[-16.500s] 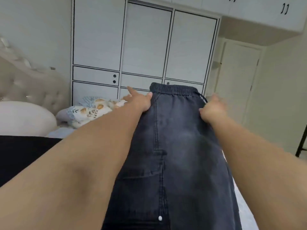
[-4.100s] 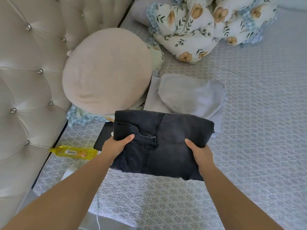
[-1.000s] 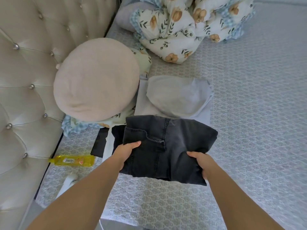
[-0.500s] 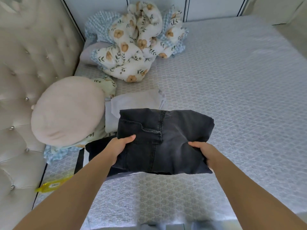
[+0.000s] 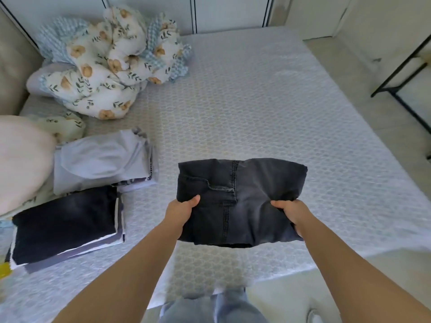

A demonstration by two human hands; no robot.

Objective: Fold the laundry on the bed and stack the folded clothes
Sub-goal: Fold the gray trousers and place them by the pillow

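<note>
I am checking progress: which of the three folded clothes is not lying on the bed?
The dark jeans, held by both hands, left hand and right hand; the other two lie flat.

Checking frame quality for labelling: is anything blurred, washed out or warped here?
Head view: folded dark jeans and both hands sharp; bed cover's far half glares pale in the light; wide-angle bends the mattress edges; person's legs at the bottom are smeared.

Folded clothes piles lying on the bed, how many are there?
2: a light grey pile beside the round cushion, and a dark pile nearer the person. More may hide beyond the left edge.
</note>
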